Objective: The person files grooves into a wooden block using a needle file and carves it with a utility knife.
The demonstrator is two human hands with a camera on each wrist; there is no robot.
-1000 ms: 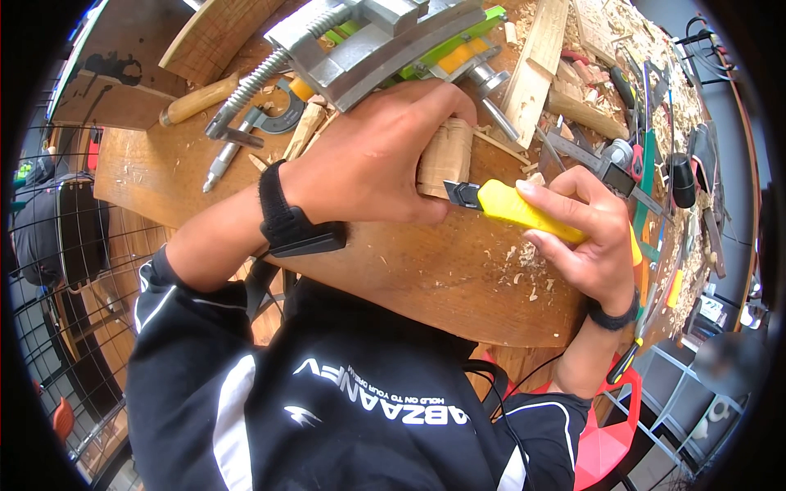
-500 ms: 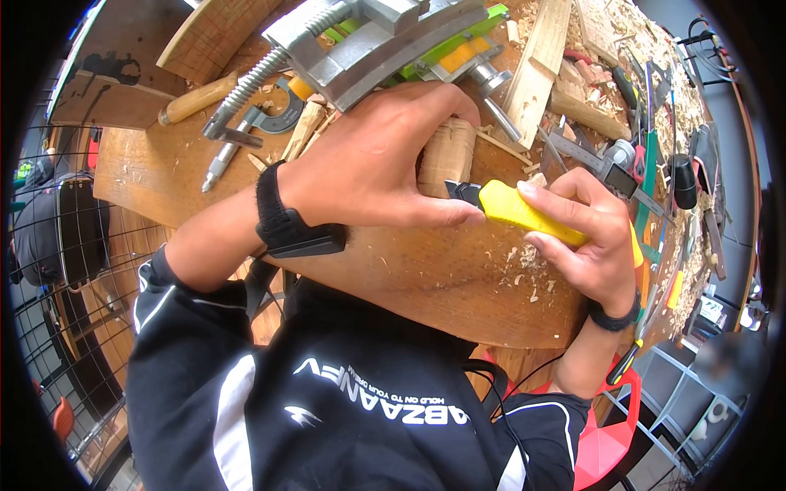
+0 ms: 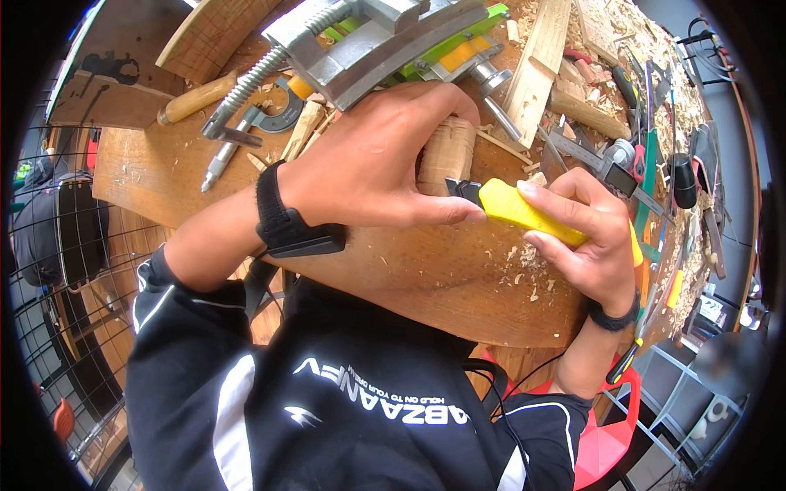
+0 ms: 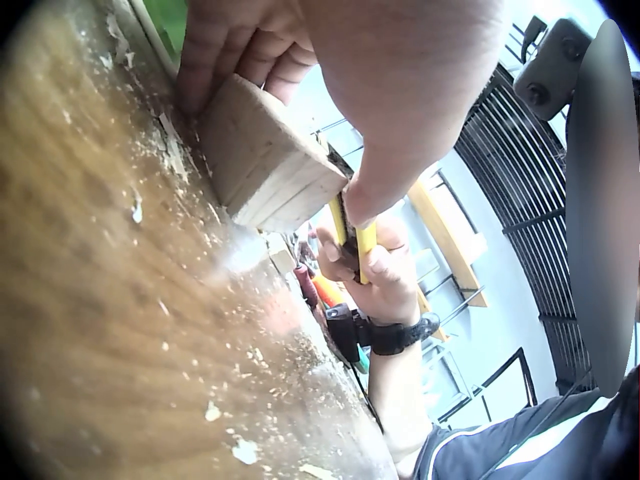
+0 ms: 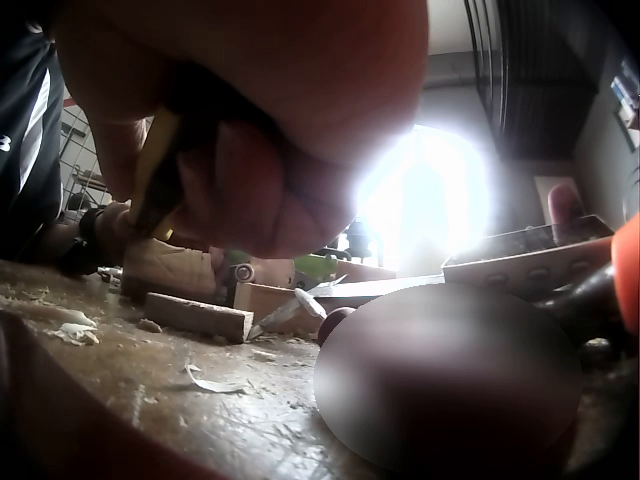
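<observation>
My left hand [image 3: 377,164] holds a small wooden block [image 3: 447,155] on the workbench, its fingers round the far side. The left thumb reaches past the block's near end to the front of a yellow utility knife [image 3: 520,211]. My right hand [image 3: 598,233] grips that knife by its handle, the short dark blade pointing left over the near end of the block. In the left wrist view the block [image 4: 265,155] shows its flat end face, and the left thumb lies against the yellow knife [image 4: 366,248]. The right wrist view is dark, with the right hand [image 5: 250,130] covering much of it.
A metal vise [image 3: 385,53] stands just beyond the left hand. Left of it lie a micrometer [image 3: 282,110] and a wooden handle [image 3: 201,100]. To the right are wood strips [image 3: 532,78], a caliper [image 3: 577,151], several tools and many shavings. Shavings [image 3: 532,262] also lie by the knife.
My left thumb has moved from the block's near end rightward to the front of the knife. The block has tilted slightly. My right hand and the knife have barely moved.
</observation>
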